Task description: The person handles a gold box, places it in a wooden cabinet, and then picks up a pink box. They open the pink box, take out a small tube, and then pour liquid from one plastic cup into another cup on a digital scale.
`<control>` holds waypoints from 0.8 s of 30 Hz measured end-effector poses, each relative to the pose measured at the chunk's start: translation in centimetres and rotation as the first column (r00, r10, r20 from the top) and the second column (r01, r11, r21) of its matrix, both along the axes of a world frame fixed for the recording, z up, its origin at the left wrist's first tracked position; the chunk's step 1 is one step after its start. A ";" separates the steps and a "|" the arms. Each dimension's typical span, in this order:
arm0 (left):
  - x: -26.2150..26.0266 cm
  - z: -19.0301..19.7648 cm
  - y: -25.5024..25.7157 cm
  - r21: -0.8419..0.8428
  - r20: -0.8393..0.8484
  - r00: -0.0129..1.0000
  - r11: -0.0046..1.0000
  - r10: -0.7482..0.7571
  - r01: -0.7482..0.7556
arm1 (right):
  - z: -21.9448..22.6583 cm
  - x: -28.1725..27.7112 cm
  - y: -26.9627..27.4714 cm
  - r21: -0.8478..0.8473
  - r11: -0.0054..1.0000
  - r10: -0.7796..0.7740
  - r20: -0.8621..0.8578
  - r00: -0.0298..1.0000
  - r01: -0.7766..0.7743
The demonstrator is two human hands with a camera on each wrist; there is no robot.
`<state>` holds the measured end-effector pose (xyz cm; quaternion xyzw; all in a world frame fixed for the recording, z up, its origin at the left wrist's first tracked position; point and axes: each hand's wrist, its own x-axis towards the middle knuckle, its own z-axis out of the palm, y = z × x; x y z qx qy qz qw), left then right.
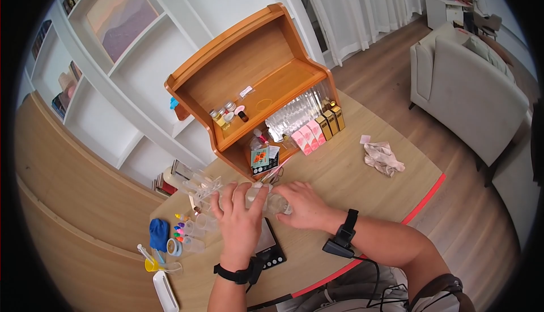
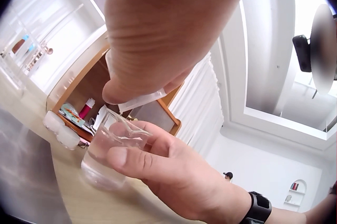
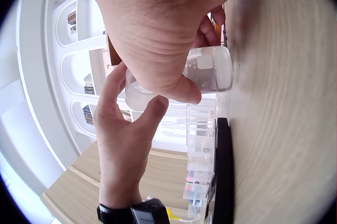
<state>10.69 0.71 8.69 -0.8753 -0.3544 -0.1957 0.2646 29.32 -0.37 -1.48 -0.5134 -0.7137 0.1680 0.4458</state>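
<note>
one beaker [image 2: 100, 166] is held at a table [image 1: 351, 199] near white shelves [image 1: 88, 65]

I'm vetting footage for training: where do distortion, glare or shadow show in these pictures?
Head view: black borders, white built-in shelving bowed; left wrist view: highlights on the clear, cylindrical container, whose upper edge is hard to read; right wrist view: black corners, soft shadow on the light wood-grain table.
</note>
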 end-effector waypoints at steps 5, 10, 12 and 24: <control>-0.3 -0.3 -0.1 -0.197 0.252 0.964 0.980 0.088 -0.038 | -0.3 0.0 0.3 0.013 1.000 0.007 -0.005 1.000 -0.007; -2.2 -3.2 1.3 -0.574 0.715 0.603 0.789 0.353 0.219 | -0.3 0.8 0.6 -0.019 0.999 -0.042 -0.024 0.999 0.042; -2.8 -4.5 1.6 -0.629 0.708 0.611 0.708 0.353 0.321 | -0.4 1.2 0.9 0.013 0.997 -0.080 -0.022 0.997 0.080; -0.6 -8.4 1.2 -0.635 0.623 0.750 0.703 0.222 0.319 | -0.4 2.7 1.6 -0.032 0.982 -0.187 0.051 0.981 0.189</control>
